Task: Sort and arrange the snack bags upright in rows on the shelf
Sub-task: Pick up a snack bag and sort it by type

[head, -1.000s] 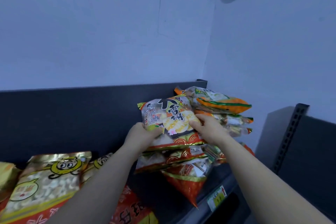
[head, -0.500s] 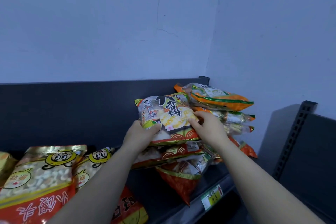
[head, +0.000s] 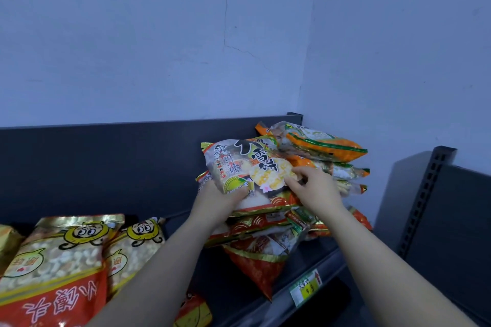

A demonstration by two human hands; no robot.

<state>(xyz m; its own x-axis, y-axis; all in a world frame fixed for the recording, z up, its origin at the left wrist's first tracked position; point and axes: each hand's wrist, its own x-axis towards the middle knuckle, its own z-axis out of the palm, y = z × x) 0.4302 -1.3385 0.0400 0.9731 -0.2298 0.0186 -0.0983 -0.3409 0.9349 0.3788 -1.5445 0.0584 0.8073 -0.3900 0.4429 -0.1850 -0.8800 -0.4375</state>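
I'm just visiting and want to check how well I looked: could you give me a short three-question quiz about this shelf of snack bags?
1. True or false: the left hand and the right hand both hold the white cracker bag.
2. The orange bags by the right wall are: A) stacked flat; B) standing upright; C) hanging on hooks.
3. Fill in: the yellow price tag sits on the front ____ of the shelf.
Key: 1 true; 2 A; 3 edge.
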